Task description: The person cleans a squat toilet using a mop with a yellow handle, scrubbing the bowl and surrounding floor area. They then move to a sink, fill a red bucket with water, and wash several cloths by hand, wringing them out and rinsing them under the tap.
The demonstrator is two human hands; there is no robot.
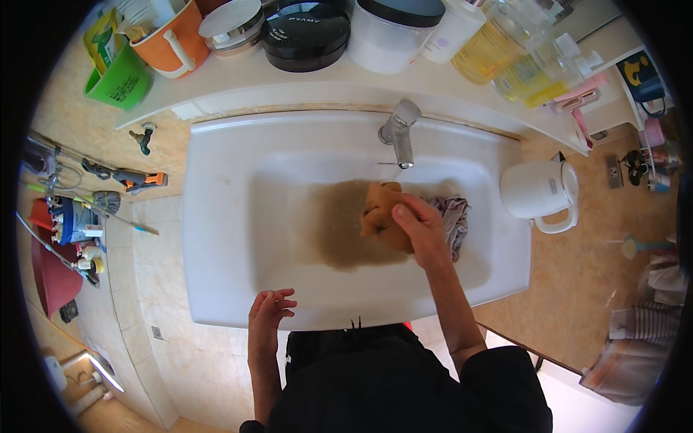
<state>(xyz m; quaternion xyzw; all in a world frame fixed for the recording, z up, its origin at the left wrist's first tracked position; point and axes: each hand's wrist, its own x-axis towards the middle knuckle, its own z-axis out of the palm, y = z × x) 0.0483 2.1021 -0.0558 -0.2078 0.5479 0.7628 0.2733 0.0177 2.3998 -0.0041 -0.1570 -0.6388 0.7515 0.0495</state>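
Observation:
My right hand [425,227] grips a crumpled tan cloth [381,216] over the white washbasin [222,216]. Brownish, cloudy water [341,233] lies in the bottom of the basin under the cloth. A second cloth [457,222], greyish and wrinkled, rests in the basin just right of my right hand. Empty and with its fingers apart, my left hand [272,306] hovers by the basin's front edge at the left. The metal faucet [403,135] stands at the back of the basin, behind the tan cloth. The right palm's grip is partly hidden by the hand's back.
A white kettle [533,189] stands at the basin's right rim. Along the back, a shelf [325,81] bears cups, round jars [306,38] and pump bottles [495,43]. A small wall tap [145,138] is at left, above cleaning tools and a red bucket [51,270].

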